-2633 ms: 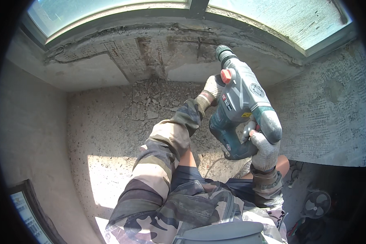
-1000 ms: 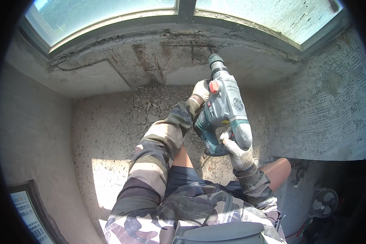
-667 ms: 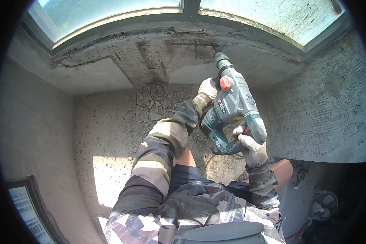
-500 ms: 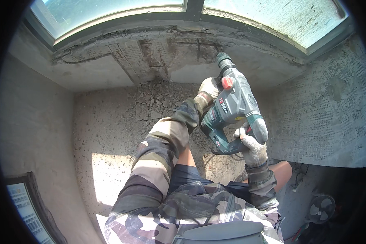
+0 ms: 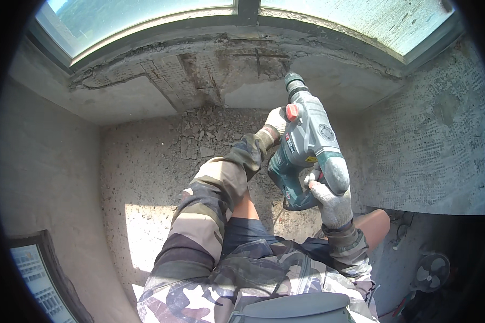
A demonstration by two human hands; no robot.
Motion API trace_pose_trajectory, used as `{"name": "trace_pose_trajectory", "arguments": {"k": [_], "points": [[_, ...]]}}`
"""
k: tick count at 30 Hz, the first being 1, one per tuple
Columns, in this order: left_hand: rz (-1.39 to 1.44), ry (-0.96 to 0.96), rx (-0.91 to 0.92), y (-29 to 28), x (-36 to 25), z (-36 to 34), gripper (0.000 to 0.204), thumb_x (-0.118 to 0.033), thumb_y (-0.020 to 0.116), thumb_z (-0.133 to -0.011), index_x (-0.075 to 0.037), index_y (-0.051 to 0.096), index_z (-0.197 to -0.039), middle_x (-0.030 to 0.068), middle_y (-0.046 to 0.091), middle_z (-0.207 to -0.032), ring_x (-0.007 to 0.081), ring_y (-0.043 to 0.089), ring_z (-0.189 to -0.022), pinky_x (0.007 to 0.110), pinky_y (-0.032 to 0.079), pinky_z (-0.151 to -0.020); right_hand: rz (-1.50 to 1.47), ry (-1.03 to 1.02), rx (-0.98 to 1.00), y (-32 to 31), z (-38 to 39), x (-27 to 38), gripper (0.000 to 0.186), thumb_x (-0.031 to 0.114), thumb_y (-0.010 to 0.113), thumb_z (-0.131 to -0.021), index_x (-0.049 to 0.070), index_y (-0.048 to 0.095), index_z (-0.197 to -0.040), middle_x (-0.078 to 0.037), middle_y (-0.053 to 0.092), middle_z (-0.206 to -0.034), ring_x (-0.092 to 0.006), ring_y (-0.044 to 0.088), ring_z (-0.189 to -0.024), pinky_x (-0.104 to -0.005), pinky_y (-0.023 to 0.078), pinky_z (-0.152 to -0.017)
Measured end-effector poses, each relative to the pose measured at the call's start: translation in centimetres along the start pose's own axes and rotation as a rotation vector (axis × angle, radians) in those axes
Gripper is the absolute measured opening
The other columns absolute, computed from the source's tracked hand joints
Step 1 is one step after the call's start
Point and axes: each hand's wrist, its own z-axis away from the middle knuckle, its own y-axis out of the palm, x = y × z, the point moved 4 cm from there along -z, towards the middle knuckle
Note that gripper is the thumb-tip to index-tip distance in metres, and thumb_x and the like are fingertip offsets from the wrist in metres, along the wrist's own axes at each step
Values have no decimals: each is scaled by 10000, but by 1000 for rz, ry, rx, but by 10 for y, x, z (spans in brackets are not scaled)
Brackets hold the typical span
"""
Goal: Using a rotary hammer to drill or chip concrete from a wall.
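A grey and dark-green rotary hammer drill (image 5: pixel 310 126) is held in both gloved hands, its chuck pointing at the wall below the window. My right hand (image 5: pixel 331 202) wraps round the rear handle, fingers by the trigger. Farther forward, my left hand (image 5: pixel 277 119) is closed at the drill's front left side, next to the red knob; the part it grips is mostly hidden behind the tool. Ahead of the chuck, the wall (image 5: pixel 199 70) is chipped open, with rough masonry and bars showing. Whether a bit touches the wall I cannot make out.
Broken rubble (image 5: pixel 202 132) lies on the floor at the wall's foot. A window frame (image 5: pixel 247 13) runs above. To the right stands a rough grey wall (image 5: pixel 425 145); a fan (image 5: pixel 432 272) sits at the lower right. A small window (image 5: pixel 37 274) is at the lower left.
The drill has turned slightly, so more of its top shows, and its rear has shifted a little left and nearer. Both hands keep hold of it.
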Motion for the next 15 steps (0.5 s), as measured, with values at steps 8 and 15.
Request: {"name": "trace_pose_trajectory", "arguments": {"k": [8,15], "points": [[1075,-348,-155,-31,45,10,218,-200,513,-1003,-61,646,-1105,54,687,-1061,184,648,-936,358,550,-845,281,-164,-110,49,-15,-66,159,66,761,-827,26,698,-968,-9,675,-880,-110,639,-805,-283,518,-747],[503,125,-28,-9,87,-13,201,-172,518,-997,-60,669,-1066,60,710,-1011,191,671,-897,336,538,-852,127,-92,49,53,-5,-70,308,48,784,-805,27,638,-1075,-50,684,-978,-135,646,-869,-306,528,-811]]}}
